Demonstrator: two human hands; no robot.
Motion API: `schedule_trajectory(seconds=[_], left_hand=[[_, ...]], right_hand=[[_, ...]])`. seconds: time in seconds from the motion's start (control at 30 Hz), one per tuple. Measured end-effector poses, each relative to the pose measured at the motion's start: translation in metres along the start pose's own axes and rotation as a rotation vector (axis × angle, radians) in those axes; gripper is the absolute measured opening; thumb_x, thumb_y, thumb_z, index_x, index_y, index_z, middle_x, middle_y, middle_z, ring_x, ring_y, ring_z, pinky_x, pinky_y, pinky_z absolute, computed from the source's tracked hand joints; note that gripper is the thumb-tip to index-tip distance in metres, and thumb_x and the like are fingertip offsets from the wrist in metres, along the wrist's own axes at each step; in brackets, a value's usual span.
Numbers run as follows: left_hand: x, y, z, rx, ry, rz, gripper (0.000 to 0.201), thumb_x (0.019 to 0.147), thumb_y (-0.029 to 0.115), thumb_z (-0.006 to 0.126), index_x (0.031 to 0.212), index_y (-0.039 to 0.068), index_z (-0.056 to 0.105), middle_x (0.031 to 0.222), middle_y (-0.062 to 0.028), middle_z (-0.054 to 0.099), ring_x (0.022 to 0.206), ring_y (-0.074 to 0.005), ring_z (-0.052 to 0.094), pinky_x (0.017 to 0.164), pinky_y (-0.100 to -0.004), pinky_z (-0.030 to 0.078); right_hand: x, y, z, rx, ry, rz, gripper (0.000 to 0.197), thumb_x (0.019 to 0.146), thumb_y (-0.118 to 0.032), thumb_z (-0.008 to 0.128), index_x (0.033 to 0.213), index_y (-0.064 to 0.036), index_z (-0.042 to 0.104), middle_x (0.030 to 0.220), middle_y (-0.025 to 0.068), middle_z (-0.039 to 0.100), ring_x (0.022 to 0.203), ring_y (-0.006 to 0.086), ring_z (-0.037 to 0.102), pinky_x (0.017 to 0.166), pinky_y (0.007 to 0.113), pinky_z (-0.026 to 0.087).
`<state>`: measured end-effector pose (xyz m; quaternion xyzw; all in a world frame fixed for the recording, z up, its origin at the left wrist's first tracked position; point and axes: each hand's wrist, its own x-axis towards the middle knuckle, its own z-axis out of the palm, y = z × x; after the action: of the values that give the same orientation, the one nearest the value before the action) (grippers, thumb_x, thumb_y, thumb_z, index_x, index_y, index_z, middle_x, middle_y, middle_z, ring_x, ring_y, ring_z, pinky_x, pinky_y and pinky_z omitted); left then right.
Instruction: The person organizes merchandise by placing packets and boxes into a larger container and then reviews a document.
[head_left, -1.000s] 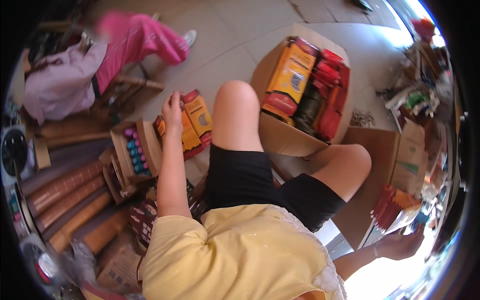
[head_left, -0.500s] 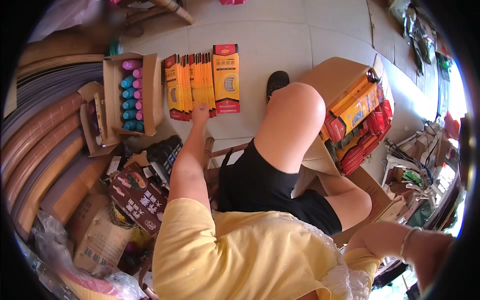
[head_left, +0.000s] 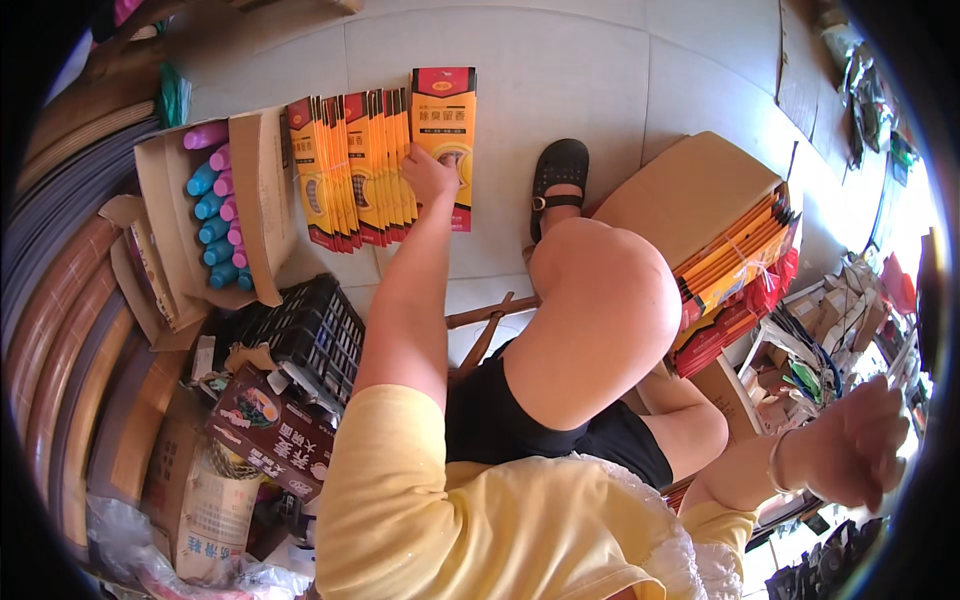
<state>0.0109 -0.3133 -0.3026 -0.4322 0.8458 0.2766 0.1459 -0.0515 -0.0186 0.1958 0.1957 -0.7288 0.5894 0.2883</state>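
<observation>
Flat orange-and-red packets lie fanned in overlapping rows on the floor, ahead and left of me. A single packet at the right end of the row shows its whole front. My left hand is at this packet's left edge, its fingers bent and closed around the edge, partly hiding the pale window. At far right, away from the packets, my right hand is raised with curled fingers and a bracelet at the wrist; nothing shows in it.
Left of the row stands an open carton of pink and blue bottles. Another carton at right holds tied packet bundles. A black crate, a brown printed box and large rolls crowd my left.
My left hand has moved from the lower end of the fanned row up and right onto the last packet. My right hand has come further into view, and the view has shifted.
</observation>
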Motion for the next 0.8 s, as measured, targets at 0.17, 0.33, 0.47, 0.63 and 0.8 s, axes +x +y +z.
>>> schedule_trajectory(seconds=[0.17,0.33,0.47,0.63,0.8], left_hand=[[0.010,-0.009,0.003,0.019,-0.241,-0.051,0.074,0.063,0.039,0.081,0.115,0.000,0.047,0.111,-0.0218,0.050,0.110,-0.0360,0.046,0.086,-0.0426,0.044],[-0.004,0.001,0.033,-0.110,-0.107,0.066,0.080,0.054,0.034,0.087,0.111,-0.006,0.047,0.109,-0.0230,0.056,0.099,-0.0351,0.056,0.081,-0.0403,0.048],[0.010,-0.024,0.066,-0.535,-0.143,0.000,0.068,0.051,0.027,0.089,0.099,-0.009,0.057,0.091,-0.0178,0.066,0.085,-0.0246,0.064,0.078,-0.0350,0.050],[-0.006,-0.007,0.073,-0.607,-0.487,0.053,0.078,0.061,0.016,0.084,0.117,-0.013,0.037,0.106,-0.0207,0.058,0.092,-0.0227,0.059,0.079,-0.0313,0.049],[-0.055,0.051,0.028,-0.612,-0.354,0.098,0.062,0.071,0.010,0.077,0.114,-0.008,0.036,0.109,-0.0188,0.053,0.093,-0.0219,0.056,0.075,-0.0296,0.049]], right_hand=[[-0.041,0.026,-0.019,0.110,-0.226,0.339,0.035,0.079,-0.044,0.065,0.095,-0.0129,0.058,0.074,0.0027,0.043,0.069,0.0195,0.038,0.053,0.028,0.028],[-0.058,0.047,-0.015,-0.757,-0.422,-0.063,0.026,0.085,-0.020,0.062,0.094,0.0035,0.056,0.072,0.0132,0.056,0.067,0.0281,0.056,0.058,0.033,0.044],[-0.077,0.039,-0.016,-0.373,-0.348,0.294,0.020,0.082,-0.012,0.063,0.088,0.0050,0.056,0.071,0.0135,0.056,0.063,0.0242,0.055,0.057,0.034,0.044],[-0.103,0.027,-0.039,-0.461,-0.354,0.681,0.017,0.066,0.008,0.066,0.082,0.0026,0.062,0.073,0.0122,0.060,0.064,0.0219,0.057,0.056,0.029,0.044],[-0.150,0.024,-0.090,-0.568,-0.375,0.618,0.017,0.070,0.005,0.068,0.085,0.0013,0.063,0.073,0.0102,0.059,0.062,0.0171,0.056,0.055,0.026,0.044]])
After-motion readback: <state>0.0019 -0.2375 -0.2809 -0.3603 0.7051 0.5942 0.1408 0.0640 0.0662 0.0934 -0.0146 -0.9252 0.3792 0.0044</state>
